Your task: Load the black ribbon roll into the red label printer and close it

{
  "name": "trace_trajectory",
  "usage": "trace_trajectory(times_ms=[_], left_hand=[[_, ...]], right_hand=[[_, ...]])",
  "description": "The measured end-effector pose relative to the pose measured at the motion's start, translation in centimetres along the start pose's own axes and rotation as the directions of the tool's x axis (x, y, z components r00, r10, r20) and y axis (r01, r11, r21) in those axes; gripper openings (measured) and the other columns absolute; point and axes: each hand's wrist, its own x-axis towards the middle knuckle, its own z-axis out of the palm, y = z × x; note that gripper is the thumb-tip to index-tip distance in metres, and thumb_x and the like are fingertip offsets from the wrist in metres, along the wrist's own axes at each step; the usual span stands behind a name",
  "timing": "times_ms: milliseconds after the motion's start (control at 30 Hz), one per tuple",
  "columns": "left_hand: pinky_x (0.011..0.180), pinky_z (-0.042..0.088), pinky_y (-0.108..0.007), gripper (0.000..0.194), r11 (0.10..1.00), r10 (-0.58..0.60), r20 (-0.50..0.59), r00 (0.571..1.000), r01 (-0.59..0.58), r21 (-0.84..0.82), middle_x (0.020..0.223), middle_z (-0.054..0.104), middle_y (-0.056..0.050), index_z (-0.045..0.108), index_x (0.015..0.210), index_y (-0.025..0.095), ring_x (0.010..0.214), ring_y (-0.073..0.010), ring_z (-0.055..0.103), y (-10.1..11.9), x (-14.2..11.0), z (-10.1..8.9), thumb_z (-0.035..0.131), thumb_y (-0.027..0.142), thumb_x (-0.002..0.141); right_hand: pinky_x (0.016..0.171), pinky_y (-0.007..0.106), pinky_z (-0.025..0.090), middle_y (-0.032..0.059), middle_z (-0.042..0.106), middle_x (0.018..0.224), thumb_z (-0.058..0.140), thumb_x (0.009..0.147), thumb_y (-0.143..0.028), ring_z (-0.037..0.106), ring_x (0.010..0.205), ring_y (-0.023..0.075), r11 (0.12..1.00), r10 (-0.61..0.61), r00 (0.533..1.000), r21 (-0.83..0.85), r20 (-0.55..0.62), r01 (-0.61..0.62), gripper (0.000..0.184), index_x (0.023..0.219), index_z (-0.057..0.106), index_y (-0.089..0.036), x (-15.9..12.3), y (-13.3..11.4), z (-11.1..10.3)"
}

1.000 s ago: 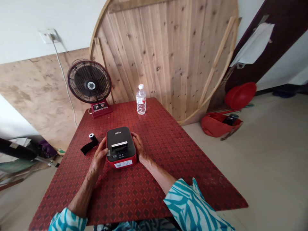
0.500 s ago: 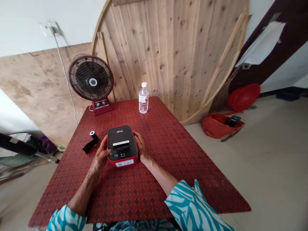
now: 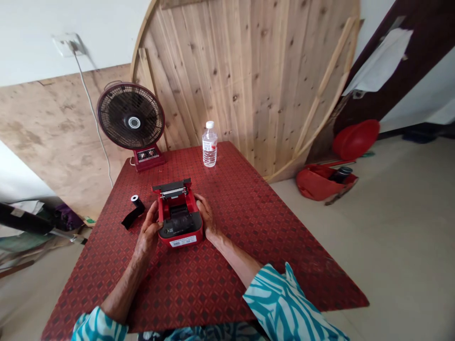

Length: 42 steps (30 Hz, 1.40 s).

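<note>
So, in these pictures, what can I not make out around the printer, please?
All in the head view:
- Inside of the open label printer: too dark and small.
- Its sides: covered by the left hand and right hand.
- Front sticker: text too small.
- Dark object: partly hidden by the red bag.

Left hand and right hand hold a red label printer — lid raised.

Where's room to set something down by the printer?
Free patch: the table right of the right hand, out to the edge, and between the bottle and the open label printer. Crowded: around the printer, where the left hand and black tape roll sit close.
</note>
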Motion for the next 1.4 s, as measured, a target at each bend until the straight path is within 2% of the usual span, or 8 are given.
trace_trajectory(times_ms=[200, 333, 467, 567, 667, 933, 1167, 1400], left_hand=[[0.082, 0.051, -0.031, 0.069, 0.998, 0.021, 0.070, 0.997, -0.025, 0.050, 0.142, 0.049, -0.004, 0.049, 0.135, 0.029, 0.113, -0.0270, 0.058, -0.3, 0.2, -0.8, 0.063, 0.024, 0.068], [0.094, 0.047, -0.040, 0.056, 0.928, 0.152, 0.100, 0.983, -0.177, 0.328, 0.140, 0.051, -0.008, 0.056, 0.129, 0.025, 0.119, -0.0302, 0.054, 1.0, 0.3, -1.3, 0.062, 0.032, 0.074], [0.101, 0.042, -0.038, 0.030, 0.526, 0.314, 0.317, 0.895, -0.442, 0.727, 0.124, 0.063, -0.009, 0.070, 0.106, 0.021, 0.119, -0.0258, 0.055, 4.0, 1.8, 0.3, 0.053, 0.037, 0.086], [0.095, 0.045, -0.036, 0.033, 0.156, -0.006, 0.474, 0.880, -0.468, 0.870, 0.114, 0.068, -0.009, 0.068, 0.110, 0.022, 0.107, -0.0233, 0.062, 5.7, 3.9, 2.9, 0.043, 0.029, 0.090], [0.090, 0.047, -0.036, 0.033, -0.068, -0.289, 0.421, 0.860, -0.457, 0.887, 0.109, 0.071, -0.011, 0.070, 0.106, 0.021, 0.100, -0.0259, 0.066, 6.3, 6.3, 4.9, 0.046, 0.015, 0.084], [0.074, 0.050, -0.025, 0.056, -0.033, -0.422, 0.437, 0.794, -0.496, 0.868, 0.091, 0.075, -0.004, 0.070, 0.102, 0.024, 0.088, -0.0213, 0.068, 6.7, 8.5, 5.4, 0.049, -0.002, 0.057], [0.076, 0.051, -0.033, 0.040, 0.040, -0.223, 0.524, 0.822, -0.530, 0.847, 0.095, 0.073, -0.004, 0.067, 0.099, 0.028, 0.090, -0.0251, 0.068, 6.5, 6.3, 4.5, 0.051, 0.008, 0.069], [0.080, 0.052, -0.034, 0.057, 0.317, 0.151, 0.441, 0.885, -0.466, 0.826, 0.102, 0.071, -0.005, 0.052, 0.128, 0.024, 0.090, -0.0231, 0.067, 12.3, 4.8, 0.6, 0.063, 0.037, 0.074]], right_hand=[[0.105, 0.040, 0.036, 0.0033, 0.062, 0.123, 0.047, 0.088, -0.046, 0.052, 0.119, 0.0221, 1.000, 0.005, 1.000, 0.003, 0.014, -0.005, 0.038, 0.118, 0.061, -0.027, 0.0, -0.5, 0.1], [0.106, 0.039, 0.035, 0.0032, 0.061, 0.124, 0.047, 0.088, -0.046, 0.051, 0.120, 0.0216, 1.000, -0.021, 1.000, -0.003, 0.021, 0.021, 0.038, 0.118, 0.060, -0.027, 0.1, -0.4, 0.1], [0.107, 0.038, 0.034, 0.0028, 0.060, 0.125, 0.046, 0.089, -0.047, 0.051, 0.120, 0.0208, 0.998, -0.067, 0.997, -0.018, 0.029, 0.067, 0.038, 0.117, 0.061, -0.028, 0.2, -0.1, 0.0], [0.106, 0.037, 0.035, 0.0032, 0.061, 0.123, 0.046, 0.089, -0.048, 0.051, 0.119, 0.0203, 0.996, -0.076, 0.996, -0.032, 0.036, 0.078, 0.038, 0.117, 0.061, -0.027, 0.2, -0.2, 0.0], [0.105, 0.037, 0.036, 0.0037, 0.061, 0.121, 0.045, 0.089, -0.046, 0.052, 0.117, 0.0202, 0.996, -0.077, 0.996, -0.031, 0.043, 0.078, 0.038, 0.117, 0.061, -0.027, 0.3, -0.3, 0.0], [0.105, 0.037, 0.036, 0.0036, 0.062, 0.120, 0.046, 0.088, -0.044, 0.052, 0.117, 0.0200, 0.995, -0.097, 0.995, -0.025, 0.039, 0.098, 0.036, 0.115, 0.062, -0.027, 0.4, -0.6, 0.0], [0.105, 0.037, 0.036, 0.0028, 0.063, 0.119, 0.048, 0.087, -0.046, 0.053, 0.117, 0.0203, 0.996, -0.083, 0.996, -0.009, 0.032, 0.083, 0.036, 0.114, 0.063, -0.027, 0.3, -0.8, 0.0], [0.105, 0.038, 0.036, 0.0032, 0.062, 0.121, 0.048, 0.088, -0.046, 0.052, 0.118, 0.0207, 0.999, -0.050, 0.998, 0.007, 0.034, 0.050, 0.037, 0.116, 0.062, -0.027, 0.3, -0.4, -0.1]])
